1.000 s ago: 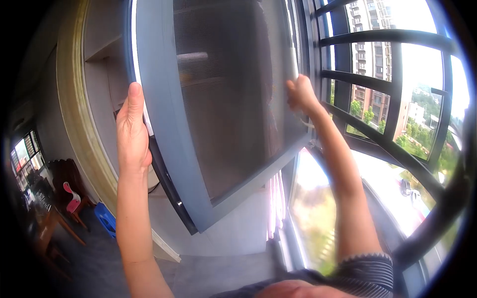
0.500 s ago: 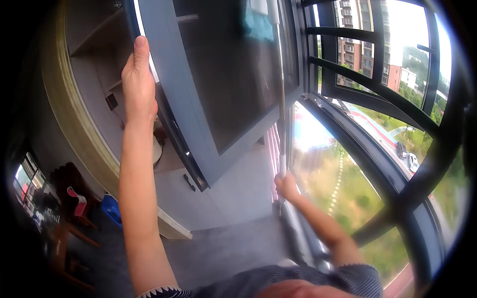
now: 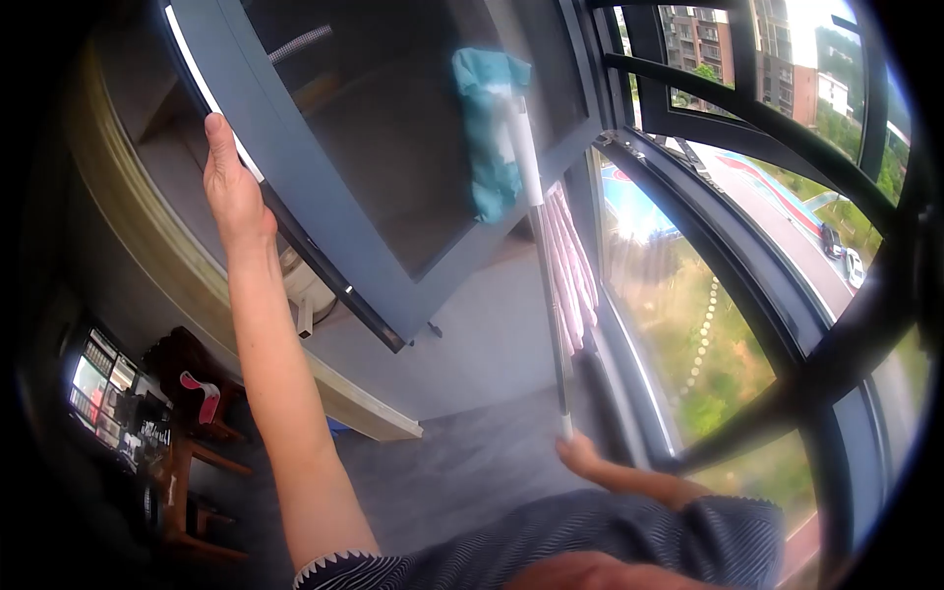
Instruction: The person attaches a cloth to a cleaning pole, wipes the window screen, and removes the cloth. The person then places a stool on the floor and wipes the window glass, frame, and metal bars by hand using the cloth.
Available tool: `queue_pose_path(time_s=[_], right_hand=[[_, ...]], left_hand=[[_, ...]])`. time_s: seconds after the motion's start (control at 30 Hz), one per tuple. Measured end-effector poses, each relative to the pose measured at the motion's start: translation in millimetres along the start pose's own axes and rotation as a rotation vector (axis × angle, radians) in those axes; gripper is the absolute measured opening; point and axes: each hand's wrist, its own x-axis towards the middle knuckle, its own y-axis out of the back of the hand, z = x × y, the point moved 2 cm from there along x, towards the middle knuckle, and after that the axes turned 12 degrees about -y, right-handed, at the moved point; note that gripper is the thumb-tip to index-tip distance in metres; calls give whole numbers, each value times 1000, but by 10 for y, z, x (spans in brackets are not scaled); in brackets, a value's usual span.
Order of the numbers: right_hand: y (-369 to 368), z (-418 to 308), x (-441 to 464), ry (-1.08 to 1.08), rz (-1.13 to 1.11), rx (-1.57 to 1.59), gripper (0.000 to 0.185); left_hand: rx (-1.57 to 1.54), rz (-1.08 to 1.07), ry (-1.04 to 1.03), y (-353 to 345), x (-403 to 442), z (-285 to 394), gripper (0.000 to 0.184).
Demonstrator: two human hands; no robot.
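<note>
Mop (image 3: 492,138) with a teal cloth head is noted across the lower inner part of the window sash (image 3: 379,147), which serves as reference for all positions below. The head overlaps the dark panel of the sash near its lower right corner; whether cloth and panel touch cannot be told from this view. Long axis of the head runs roughly upright, slightly slanted against the lower rail of the sash. The mop's pole (image 3: 548,295) runs steeply down from the head, past the lower rail, to a point well below the sash.

The right hand (image 3: 580,454) is at the bottom end of that pole, its fingers closed around it with no gap visible. From these fingers, the head lies upward and slightly left, at the far end of the pole. The right hand is therefore the nearer to the pole.

The left hand (image 3: 236,192) is well apart from the mop, at the outer left edge of the sash. Its thumb lies along that edge; the other fingers are hidden, so how firmly they close cannot be told.

Pink striped cloth (image 3: 572,265) hangs just below the sash's lower right corner, beside the pole.
</note>
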Motion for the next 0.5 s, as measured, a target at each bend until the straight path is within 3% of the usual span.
queue_pose_path(time_s=[0.1, 0.17, 0.27, 0.37, 0.5], right_hand=[[368, -510, 620, 211, 147, 6, 30], [605, -1218, 1180, 210, 128, 132, 23], [960, -2335, 934, 129, 2, 241, 16], [257, -1321, 876, 155, -3, 218, 24], [18, -366, 225, 36, 12, 93, 25]], left_hand=[[-26, -11, 26, -41, -29, 30, 61], [-30, -27, 36, -68, -48, 85, 64], [-31, -15, 33, -76, -50, 104, 61], [-63, 16, 74, -36, -27, 74, 57], [480, 42, -256, 42, -151, 174, 49]])
